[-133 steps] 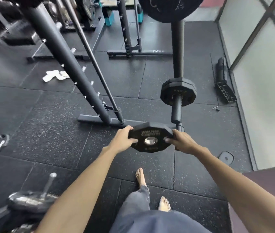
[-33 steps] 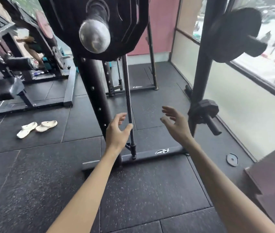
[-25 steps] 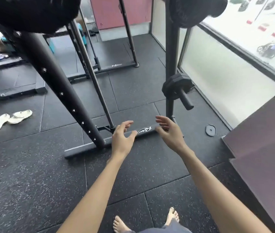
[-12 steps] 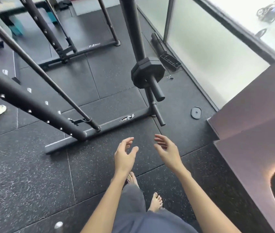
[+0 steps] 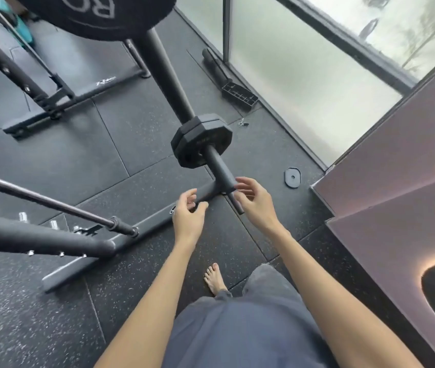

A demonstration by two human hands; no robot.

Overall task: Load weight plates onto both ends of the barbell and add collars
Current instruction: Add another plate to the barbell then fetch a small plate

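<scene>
Hovering apart by peg (image 5: 217, 166) tip: left hand (image 5: 188, 217), right hand (image 5: 256, 205).

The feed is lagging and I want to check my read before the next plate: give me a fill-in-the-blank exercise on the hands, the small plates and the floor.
1. The left hand and the right hand hold ____.
2. The small black octagonal weight plates sit on the rack's black storage peg, whose free tip is nearest the ____ hand.
3. The flat grey oval disc lies on the black rubber floor, touched by ____ hand.
4. The foot in view is ____.
Missing words: nothing; right; neither; bare.
</scene>
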